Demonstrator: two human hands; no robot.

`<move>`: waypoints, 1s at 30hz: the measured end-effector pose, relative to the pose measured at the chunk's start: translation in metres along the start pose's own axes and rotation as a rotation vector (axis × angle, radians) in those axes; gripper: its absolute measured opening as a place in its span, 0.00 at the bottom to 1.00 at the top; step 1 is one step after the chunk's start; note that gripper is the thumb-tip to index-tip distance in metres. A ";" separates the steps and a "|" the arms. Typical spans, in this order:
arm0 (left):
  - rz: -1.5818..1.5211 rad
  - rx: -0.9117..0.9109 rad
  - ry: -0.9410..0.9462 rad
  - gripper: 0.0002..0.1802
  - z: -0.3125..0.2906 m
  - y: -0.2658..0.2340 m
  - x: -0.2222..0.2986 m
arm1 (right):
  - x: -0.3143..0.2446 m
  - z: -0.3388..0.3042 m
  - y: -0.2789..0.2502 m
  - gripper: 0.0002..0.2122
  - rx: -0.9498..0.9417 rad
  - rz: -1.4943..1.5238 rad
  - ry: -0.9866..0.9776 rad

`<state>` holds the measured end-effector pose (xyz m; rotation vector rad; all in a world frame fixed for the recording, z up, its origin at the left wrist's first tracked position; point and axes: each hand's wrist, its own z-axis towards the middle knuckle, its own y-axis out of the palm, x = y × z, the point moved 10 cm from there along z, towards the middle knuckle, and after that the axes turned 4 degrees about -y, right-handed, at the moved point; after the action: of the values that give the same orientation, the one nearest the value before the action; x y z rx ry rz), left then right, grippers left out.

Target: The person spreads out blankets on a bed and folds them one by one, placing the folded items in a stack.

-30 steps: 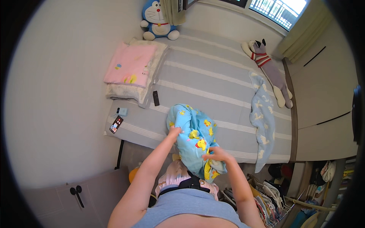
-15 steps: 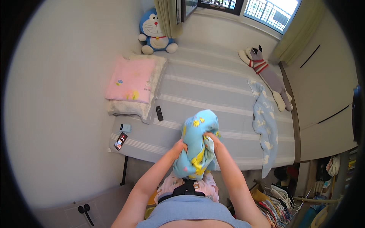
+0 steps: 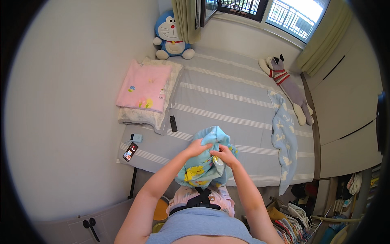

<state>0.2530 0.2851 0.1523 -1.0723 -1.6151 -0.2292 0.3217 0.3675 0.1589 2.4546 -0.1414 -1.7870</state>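
From where I stand, a person at the near edge of a gray striped bed (image 3: pixel 227 85) holds up a bunched light-blue cloth (image 3: pixel 195 173) with yellow figures. It hangs in front of their lap, its top overlapping my view of the mattress edge. The left hand (image 3: pixel 200 148) grips a fold near the top, fingers pointing inward; the right hand (image 3: pixel 226 155), just beside it, pinches the cloth's edge between thumb and fingers. To the left on the bed lie a black remote (image 3: pixel 174 123), a phone (image 3: pixel 130 151) with its screen lit, and a pillow (image 3: pixel 130 115) under a folded pink cloth (image 3: pixel 146 85). To the right, a pale-blue blanket (image 3: pixel 284 134) droops over the near edge, beside a long gray plush toy (image 3: pixel 292 91).
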 end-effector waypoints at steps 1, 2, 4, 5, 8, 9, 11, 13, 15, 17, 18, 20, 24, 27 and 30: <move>-0.181 -0.145 -0.049 0.35 0.001 0.011 -0.004 | 0.000 -0.005 -0.003 0.08 0.007 0.042 0.012; -0.183 -0.145 -0.051 0.35 0.002 0.010 -0.004 | 0.010 -0.005 -0.019 0.08 0.073 0.098 0.005; -0.554 -0.046 -0.269 0.30 0.003 0.007 -0.028 | 0.028 -0.014 -0.059 0.09 0.283 0.204 0.072; -0.550 -0.052 -0.268 0.30 0.002 0.006 -0.029 | 0.042 -0.021 -0.082 0.09 0.402 0.239 0.104; -1.184 -0.072 -0.179 0.29 0.002 -0.011 -0.023 | 0.073 -0.041 -0.143 0.10 0.683 0.280 0.116; -1.180 -0.073 -0.181 0.29 0.001 -0.012 -0.025 | 0.071 -0.041 -0.141 0.10 0.683 0.285 0.117; -1.180 -0.038 -0.189 0.30 0.000 -0.015 -0.030 | 0.054 -0.050 -0.153 0.11 0.820 0.032 0.075; -1.053 -0.042 -0.205 0.27 -0.003 -0.011 -0.023 | 0.032 -0.048 -0.149 0.14 0.809 -0.057 -0.003; -0.935 -0.057 -0.222 0.25 -0.011 -0.002 -0.008 | 0.036 -0.024 -0.108 0.19 0.431 0.271 0.101; -0.789 -0.119 -0.181 0.23 -0.018 0.003 0.022 | 0.020 -0.020 -0.068 0.21 0.316 0.368 0.115; -0.787 -0.112 -0.180 0.23 -0.018 0.005 0.020 | 0.018 -0.018 -0.053 0.19 0.279 0.337 0.149; -0.676 -0.153 -0.063 0.23 -0.015 0.012 0.025 | -0.001 -0.015 -0.036 0.16 0.234 0.400 0.078; -0.589 -0.066 -0.039 0.21 -0.013 0.010 0.036 | -0.002 -0.021 -0.049 0.14 0.277 0.466 0.002; -0.021 0.347 0.054 0.18 -0.016 -0.024 0.031 | -0.004 -0.022 -0.052 0.13 0.239 0.503 0.009; 0.324 0.953 0.303 0.17 -0.054 -0.051 0.058 | -0.013 -0.022 -0.048 0.13 0.234 0.423 -0.005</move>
<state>0.2548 0.2518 0.2403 -0.4933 -1.0396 0.5319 0.3398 0.4174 0.1718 2.3277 -0.8448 -1.6646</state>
